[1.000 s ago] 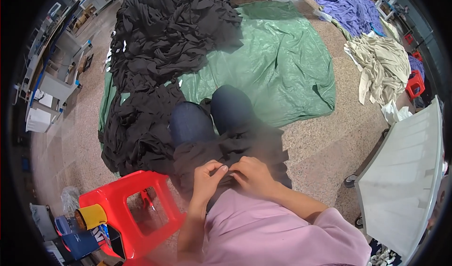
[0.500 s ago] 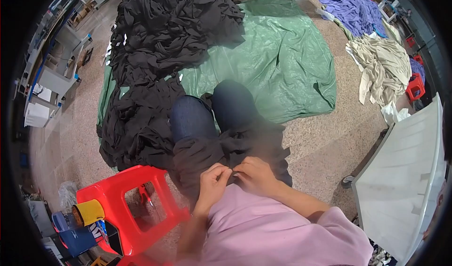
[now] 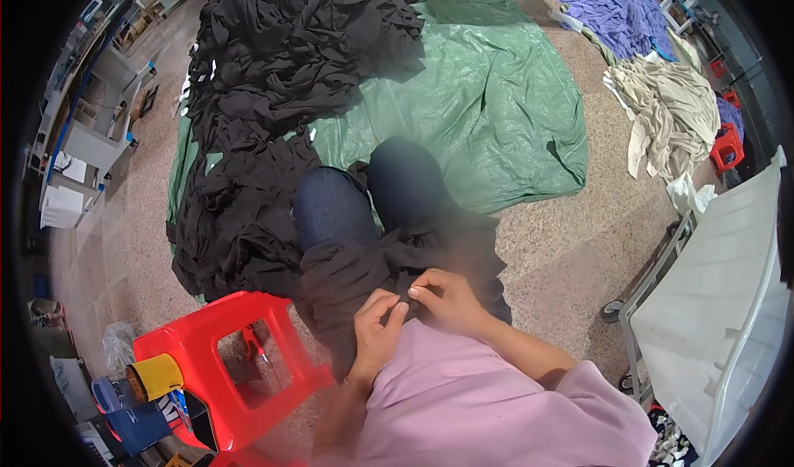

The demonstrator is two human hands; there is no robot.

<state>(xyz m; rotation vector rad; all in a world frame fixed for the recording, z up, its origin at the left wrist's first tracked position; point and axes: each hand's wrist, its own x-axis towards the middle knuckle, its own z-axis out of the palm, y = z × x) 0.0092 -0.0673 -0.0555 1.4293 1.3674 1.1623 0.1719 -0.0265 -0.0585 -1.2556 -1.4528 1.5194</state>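
Left hand (image 3: 376,335) and right hand (image 3: 451,301), thumbs near fingertips but any pinch impossible to tell, hover at black cloth (image 3: 347,273) draped near the denim-clad knees (image 3: 405,182), seemingly mid-work, while the far-left black fabric heap (image 3: 289,53) on green tarpaulin (image 3: 496,95) may be finished or waiting.
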